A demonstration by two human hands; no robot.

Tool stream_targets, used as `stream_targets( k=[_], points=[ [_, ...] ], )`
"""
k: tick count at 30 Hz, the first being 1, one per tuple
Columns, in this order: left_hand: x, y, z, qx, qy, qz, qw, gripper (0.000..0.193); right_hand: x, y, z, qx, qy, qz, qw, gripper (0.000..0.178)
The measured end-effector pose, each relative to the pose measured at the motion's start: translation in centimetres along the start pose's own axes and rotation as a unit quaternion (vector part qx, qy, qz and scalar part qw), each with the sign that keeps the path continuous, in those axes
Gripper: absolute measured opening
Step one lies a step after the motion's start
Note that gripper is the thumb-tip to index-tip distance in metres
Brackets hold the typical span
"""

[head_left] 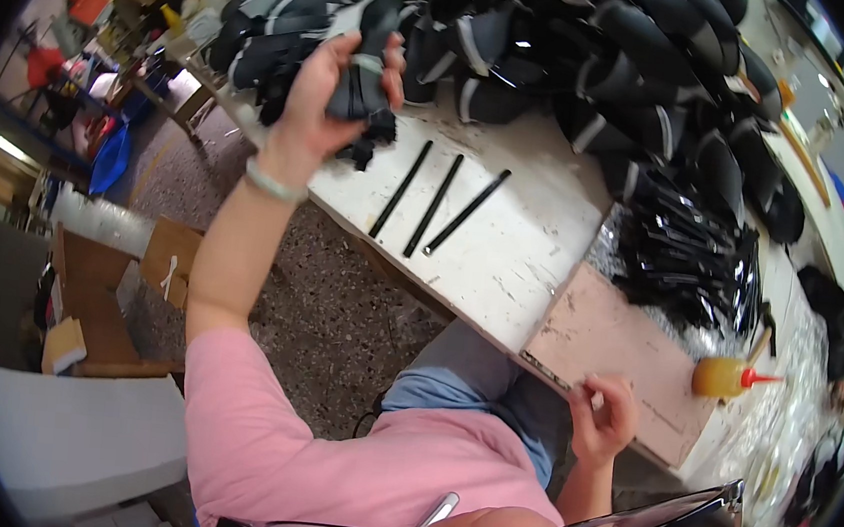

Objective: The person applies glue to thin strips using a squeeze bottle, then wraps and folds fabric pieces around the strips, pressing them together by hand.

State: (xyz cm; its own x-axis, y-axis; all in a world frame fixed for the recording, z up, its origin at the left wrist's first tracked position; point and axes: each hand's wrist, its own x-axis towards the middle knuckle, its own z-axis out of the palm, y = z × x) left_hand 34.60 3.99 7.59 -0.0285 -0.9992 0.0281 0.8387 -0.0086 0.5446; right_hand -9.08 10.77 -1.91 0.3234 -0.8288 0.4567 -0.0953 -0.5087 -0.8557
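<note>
Where fingers point(394, 80) clasp, black material point(354, 97) points lengthwise forward.

A scuffed white worktable point(529, 243) carried a flat pink board point(616, 346) along its near edge. To the left of the board, three slim black strips point(435, 205) lay separately on the white top. Just beyond the board, a heap of thin, glossy black pieces point(689, 252) rested on clear plastic point(605, 241). An amber bottle point(718, 378) with a red pointed tip sat at the board's right edge. Well beyond the board, curved black parts point(641, 57) with grey bands lay piled.
</note>
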Motion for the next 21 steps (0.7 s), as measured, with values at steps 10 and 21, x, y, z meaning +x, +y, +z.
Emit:
stream_targets(
  k=[10, 21],
  points=[
    [-8.8, -24.3, 4.8, 0.02, 0.025, -0.237, 0.971, 0.049, 3.7, -1.4, 3.7, -0.166, -0.052, -0.144, 0.974, 0.023],
    [-12.7, -28.9, 6.3, 0.192, -0.068, -0.202, 0.958, 0.072, -0.5, 0.1, -0.2, -0.027, -0.108, 0.021, 0.994, 0.019]
  ],
)
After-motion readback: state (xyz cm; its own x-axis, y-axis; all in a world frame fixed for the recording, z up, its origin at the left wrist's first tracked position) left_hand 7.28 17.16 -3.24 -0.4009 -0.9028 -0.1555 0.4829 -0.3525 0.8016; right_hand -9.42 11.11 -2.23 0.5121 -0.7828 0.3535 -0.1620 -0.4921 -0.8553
